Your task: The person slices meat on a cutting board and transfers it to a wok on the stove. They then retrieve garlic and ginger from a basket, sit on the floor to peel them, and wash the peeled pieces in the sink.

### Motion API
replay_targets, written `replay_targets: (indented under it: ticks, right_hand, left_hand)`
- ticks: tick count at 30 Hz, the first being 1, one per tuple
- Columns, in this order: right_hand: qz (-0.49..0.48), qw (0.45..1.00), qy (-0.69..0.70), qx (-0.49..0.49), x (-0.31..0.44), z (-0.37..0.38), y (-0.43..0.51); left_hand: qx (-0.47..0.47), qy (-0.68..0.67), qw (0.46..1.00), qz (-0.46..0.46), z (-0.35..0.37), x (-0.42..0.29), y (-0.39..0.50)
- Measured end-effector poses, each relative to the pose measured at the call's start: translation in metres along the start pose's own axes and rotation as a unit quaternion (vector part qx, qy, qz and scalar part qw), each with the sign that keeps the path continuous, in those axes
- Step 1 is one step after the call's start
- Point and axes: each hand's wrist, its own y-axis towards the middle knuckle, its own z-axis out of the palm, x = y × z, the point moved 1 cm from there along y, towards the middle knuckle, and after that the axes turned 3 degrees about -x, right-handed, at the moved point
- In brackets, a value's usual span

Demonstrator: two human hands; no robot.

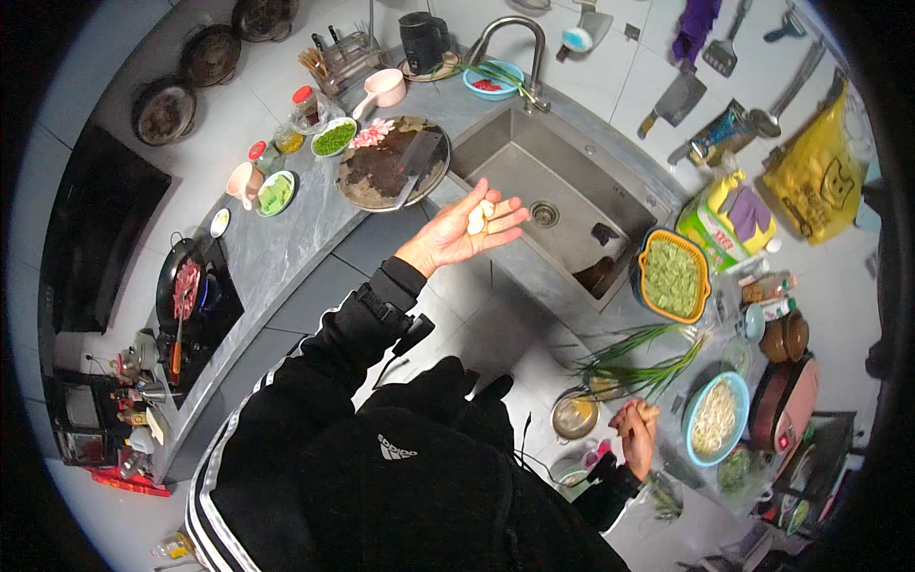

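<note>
My left hand (457,227) is held palm up in front of the sink's near edge, with several peeled garlic cloves (477,219) lying on it. At the lower right, my right hand (636,437) grips a tan, knobbly piece that looks like ginger root (649,412), beside the counter's edge. Spring onions (654,357) lie on the counter just beyond that hand. Beyond my left hand stands a round chopping board (372,168), bearing a cleaver (420,163) and chopped pinkish-white pieces (372,133).
A stainless steel sink (515,168) is set into the grey counter. On the left, a wok (171,282) of sliced meat sits over a lit burner. A basket of green slices (673,279) and a blue bowl of bean sprouts (715,418) stand on the right.
</note>
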Motion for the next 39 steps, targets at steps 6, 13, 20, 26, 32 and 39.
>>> replay_targets:
  ticks: [6,13,20,26,32,39]
  right_hand:
    - [-0.036,0.984,-0.126,0.118,0.072,0.1,0.088]
    - [-0.248,0.915,-0.269,0.167,0.093,0.3,0.175]
    - [-0.176,0.94,-0.286,0.059,0.083,0.37,0.303]
    - [-0.09,0.958,-0.273,0.0,0.046,0.399,0.469]
    - [-0.076,0.953,-0.288,-0.061,-0.003,0.424,0.649]
    - [-0.218,0.845,-0.469,0.138,-0.021,0.414,0.764]
  left_hand:
    - [0.004,-0.016,0.999,0.032,-0.002,-0.038,0.022]
    - [-0.022,0.066,0.997,0.021,-0.017,-0.058,0.084]
    - [-0.221,0.225,0.921,0.227,-0.127,-0.241,0.194]
    - [-0.238,0.68,0.664,0.199,-0.184,-0.36,0.311]
    - [-0.067,0.699,0.704,0.104,-0.174,-0.323,0.294]
    - [-0.195,0.081,0.976,-0.055,-0.196,-0.214,0.305]
